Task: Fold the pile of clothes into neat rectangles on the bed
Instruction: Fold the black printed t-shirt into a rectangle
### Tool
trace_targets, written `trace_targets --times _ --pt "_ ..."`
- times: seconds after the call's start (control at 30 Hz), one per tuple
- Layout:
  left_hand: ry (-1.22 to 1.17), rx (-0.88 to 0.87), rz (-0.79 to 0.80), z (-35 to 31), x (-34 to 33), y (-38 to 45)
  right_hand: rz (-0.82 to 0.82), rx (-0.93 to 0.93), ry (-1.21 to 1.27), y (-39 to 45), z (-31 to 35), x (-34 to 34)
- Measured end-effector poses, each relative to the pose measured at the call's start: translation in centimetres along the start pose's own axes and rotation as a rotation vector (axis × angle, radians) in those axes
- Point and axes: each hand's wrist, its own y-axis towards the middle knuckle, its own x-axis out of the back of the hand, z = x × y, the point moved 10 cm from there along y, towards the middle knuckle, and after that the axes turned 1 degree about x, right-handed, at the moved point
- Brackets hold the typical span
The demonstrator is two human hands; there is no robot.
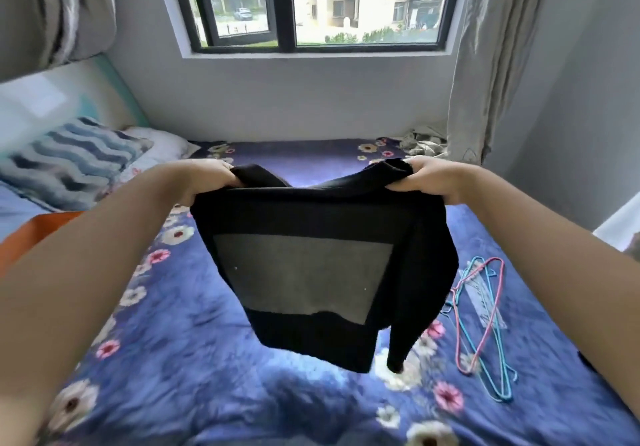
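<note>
The left hand (204, 182) and right hand (429, 179) each grip a top corner of one black shirt (311, 272), which hangs between them. Hangers (485, 310) lie below the right hand; their number is unclear.

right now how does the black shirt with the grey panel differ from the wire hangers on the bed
The black shirt with the grey rectangular panel hangs in the air above the bed, gripped at its top corners by the left hand and right hand; the thin pink and blue wire hangers lie flat on the flowered blue bedspread, untouched. The shirt is broad, dark cloth; the hangers are slim, bright outlines.
</note>
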Motion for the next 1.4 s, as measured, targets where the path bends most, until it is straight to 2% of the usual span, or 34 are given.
trace_targets --times 0.17,0.2,0.23,0.33,0.47,0.57,0.8,0.87,1.0,1.23,1.3,1.4 --pt "-0.005 0.039 -0.156 4.0 2.7 -2.3 0.065 -0.022 -0.045 0.7 0.3 -3.3" --pt "0.008 0.007 -0.202 4.3 3.3 -2.2 0.047 -0.026 -0.114 1.0 0.1 -3.3" --pt "0.034 -0.035 -0.254 4.7 4.0 -1.9 0.005 -0.020 -0.288 1.7 -0.1 -3.2" --pt "0.197 -0.115 -0.401 6.2 5.7 -1.0 -0.085 -0.022 -0.919 4.4 -0.4 -3.7" --pt "0.448 -0.133 -0.470 8.5 6.3 1.7 -0.054 -0.070 -1.068 8.5 -2.2 -5.6" --pt "0.578 -0.080 -0.436 11.7 6.8 5.3 -0.004 -0.168 -1.157 12.1 -4.4 -6.1" --pt "0.690 -0.055 -0.260 19.3 8.7 19.0 -0.089 -0.369 -1.156 24.7 -9.7 -5.8" --pt "0.680 -0.044 -0.227 20.4 8.5 20.8 -0.158 -0.410 -1.131 25.4 -10.4 -5.2" --pt "0.633 -0.069 -0.198 22.8 8.0 29.4 -0.295 -0.415 -1.008 31.8 -14.1 -4.1" --pt "0.196 -0.093 -0.305 26.6 7.1 40.0 -0.432 -0.418 -0.882 39.6 -19.4 -1.4" --pt "0.200 -0.126 -0.348 27.4 6.7 42.1 -0.388 -0.409 -0.894 41.7 -20.9 -1.1" --pt "0.355 -0.124 -0.395 29.3 5.0 46.8 -0.340 -0.396 -0.909 46.0 -24.1 -0.8"
